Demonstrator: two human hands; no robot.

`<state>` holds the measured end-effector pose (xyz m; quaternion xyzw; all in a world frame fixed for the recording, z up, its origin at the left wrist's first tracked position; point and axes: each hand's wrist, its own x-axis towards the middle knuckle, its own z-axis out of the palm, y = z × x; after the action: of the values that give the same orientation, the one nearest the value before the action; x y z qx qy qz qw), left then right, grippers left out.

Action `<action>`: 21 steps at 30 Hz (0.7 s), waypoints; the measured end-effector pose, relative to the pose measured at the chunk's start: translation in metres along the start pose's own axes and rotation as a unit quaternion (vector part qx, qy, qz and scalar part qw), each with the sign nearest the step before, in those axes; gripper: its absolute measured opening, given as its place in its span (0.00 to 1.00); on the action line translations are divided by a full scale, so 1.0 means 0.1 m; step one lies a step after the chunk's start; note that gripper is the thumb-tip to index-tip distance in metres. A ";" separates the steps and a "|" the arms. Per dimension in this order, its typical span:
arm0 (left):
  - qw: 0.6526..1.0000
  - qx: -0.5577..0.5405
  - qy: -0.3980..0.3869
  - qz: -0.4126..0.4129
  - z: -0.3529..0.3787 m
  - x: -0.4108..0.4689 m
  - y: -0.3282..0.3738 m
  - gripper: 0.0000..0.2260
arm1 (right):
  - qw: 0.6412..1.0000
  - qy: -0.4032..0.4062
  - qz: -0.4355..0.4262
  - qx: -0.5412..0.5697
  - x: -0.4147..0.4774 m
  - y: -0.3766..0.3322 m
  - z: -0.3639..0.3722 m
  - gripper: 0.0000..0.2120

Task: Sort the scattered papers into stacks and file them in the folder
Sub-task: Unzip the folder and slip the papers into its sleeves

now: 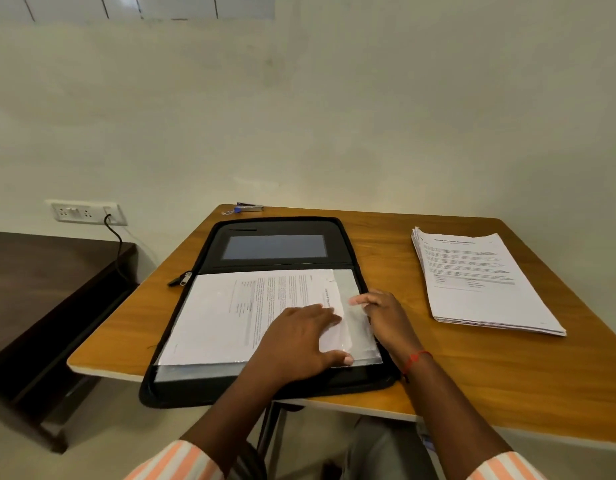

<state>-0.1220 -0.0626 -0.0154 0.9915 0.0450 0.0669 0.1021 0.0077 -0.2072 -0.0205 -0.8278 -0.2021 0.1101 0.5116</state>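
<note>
One dark low bench (40,289) at far left, beside and below the counter. Above it on the cream wall, a white socket plate (86,212) with a black cable (117,237) plugged in and hanging down.

Next to the right, a wooden counter (473,382) with a pale edge, filling the middle and right of the view. On its left half, a black zip folder (275,226) lying open, far flap flat toward the wall, near flap reaching past the counter's near edge. Zip pull (180,278) resting on the wood at the folder's left side. Behind the folder, at the counter's far edge, a small stapler (249,206) with a blue part.

On the near flap, a printed sheet (223,313), turned sideways, lying on a clear sleeve (350,282) or partly inside it; hard to tell which. Left hand (296,341) laid palm down on the sheet's right part, fingers straight and spread, thumb at the sleeve's near edge, pressing and gripping nothing.

Just to its right, right hand (386,317) at the folder's right edge, knuckles up, fingers bent, fingertips (357,300) touching the sleeve. Impossible to tell whether pinching the plastic or only resting on it. Red thread (416,357) around the right wrist.

Far right, well apart from the folder, a thick stack of printed papers (479,292) lying flat on the counter, edges slightly fanned.
</note>
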 end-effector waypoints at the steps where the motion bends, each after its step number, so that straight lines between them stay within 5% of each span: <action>1: 1.000 0.004 0.001 0.001 0.03 -0.02 0.00 0.36 | 1.000 0.001 0.004 0.021 -0.03 -0.03 -0.01 0.15; 7: 1.000 0.012 0.018 0.009 0.13 -0.06 0.06 0.32 | 1.000 0.002 -0.023 -0.007 -0.17 0.00 -0.06 0.10; 15: 0.997 -0.001 0.054 0.051 0.09 -0.19 0.34 0.33 | 0.980 0.049 -0.014 0.192 -0.38 0.21 -0.28 0.07; 21: 0.988 -0.008 0.142 0.059 -0.05 -0.25 0.35 0.26 | 0.977 0.042 -0.029 0.208 -0.44 0.22 -0.37 0.11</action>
<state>-0.1445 -0.0978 -0.0063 0.9721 -0.0005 0.2131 0.0985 -0.0123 -0.2655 -0.0243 -0.7011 -0.1769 0.1006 0.6834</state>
